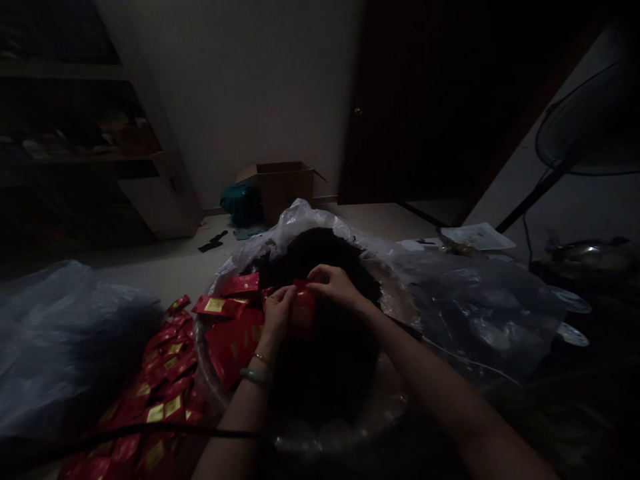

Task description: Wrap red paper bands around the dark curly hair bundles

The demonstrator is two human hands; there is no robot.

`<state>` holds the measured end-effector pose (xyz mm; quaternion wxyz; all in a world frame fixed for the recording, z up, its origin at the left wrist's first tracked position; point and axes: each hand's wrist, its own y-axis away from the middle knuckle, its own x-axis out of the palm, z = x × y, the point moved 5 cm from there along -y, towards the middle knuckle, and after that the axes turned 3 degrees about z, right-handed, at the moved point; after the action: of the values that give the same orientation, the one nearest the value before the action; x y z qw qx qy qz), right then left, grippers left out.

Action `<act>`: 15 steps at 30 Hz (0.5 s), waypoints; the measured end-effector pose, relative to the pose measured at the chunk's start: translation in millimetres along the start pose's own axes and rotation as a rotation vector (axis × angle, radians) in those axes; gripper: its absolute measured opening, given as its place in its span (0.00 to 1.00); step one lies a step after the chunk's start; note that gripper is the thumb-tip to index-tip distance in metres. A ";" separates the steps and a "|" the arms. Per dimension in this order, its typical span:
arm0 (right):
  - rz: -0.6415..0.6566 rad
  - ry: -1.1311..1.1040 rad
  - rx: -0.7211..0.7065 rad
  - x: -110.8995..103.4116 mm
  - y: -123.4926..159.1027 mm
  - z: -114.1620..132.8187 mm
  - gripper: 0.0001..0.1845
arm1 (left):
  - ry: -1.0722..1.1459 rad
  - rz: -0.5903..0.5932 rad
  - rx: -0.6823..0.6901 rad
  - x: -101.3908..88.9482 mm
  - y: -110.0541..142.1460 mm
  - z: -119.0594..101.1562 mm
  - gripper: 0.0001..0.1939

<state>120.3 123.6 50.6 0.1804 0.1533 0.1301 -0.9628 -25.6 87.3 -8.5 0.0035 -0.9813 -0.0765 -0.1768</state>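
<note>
My left hand (pixel 280 308) and my right hand (pixel 331 285) pinch the upper edge of a small red packet (pixel 301 312) between them. It hangs upright over a dark heap (pixel 330 360) that fills a wide plastic-lined container (pixel 213 377); the heap is too dark to identify. A larger red bag (pixel 233 347) with gold lettering lies at the container's left side. On and beside it rest red packets (pixel 216 306) with gold labels. Bangles circle my left wrist. What the packet holds is hidden.
Many red packets (pixel 165 410) are piled on the left, beside a big clear plastic bag (pixel 65 347). Behind stand an open cardboard box (pixel 285 190) and a teal bag (pixel 243 204). Clear plastic sheeting (pixel 480 313) and a standing fan (pixel 585 127) are on the right.
</note>
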 end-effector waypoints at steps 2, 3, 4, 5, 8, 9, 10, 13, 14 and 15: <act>-0.032 -0.097 0.056 2.4 -0.2 -6.9 0.14 | 0.042 -0.010 -0.007 0.2 0.6 0.2 0.19; -0.033 -0.137 0.091 4.0 -0.1 -10.3 0.13 | 0.059 0.005 -0.028 1.1 0.8 1.3 0.19; -0.031 -0.170 0.117 5.4 0.2 -12.9 0.13 | 0.067 0.030 -0.052 2.4 0.9 2.7 0.20; -0.028 -0.195 0.130 6.4 0.7 -14.4 0.12 | 0.069 0.056 -0.072 3.7 1.1 3.8 0.20; 0.000 -0.190 0.136 7.5 3.0 -15.4 0.15 | 0.055 0.094 -0.093 5.5 1.6 5.5 0.19; 0.014 -0.163 0.140 7.4 4.1 -15.5 0.15 | 0.059 0.091 -0.086 5.3 1.7 5.2 0.18; 0.021 -0.131 0.140 6.9 5.3 -15.3 0.14 | 0.068 0.085 -0.079 5.1 1.8 4.8 0.17; 0.004 -0.057 0.097 4.8 9.6 -12.0 0.11 | 0.101 0.088 -0.082 5.9 3.2 3.8 0.16; -0.005 -0.050 0.074 5.1 11.1 -9.8 0.10 | 0.101 0.117 -0.092 7.5 4.2 3.6 0.17; -0.007 -0.049 0.058 6.3 12.5 -7.8 0.10 | 0.085 0.160 -0.105 9.7 5.6 3.5 0.18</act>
<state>121.5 112.8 38.9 0.1759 0.1343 0.0983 -0.9702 -14.6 83.3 -8.3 -0.0307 -0.9746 0.0116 -0.2213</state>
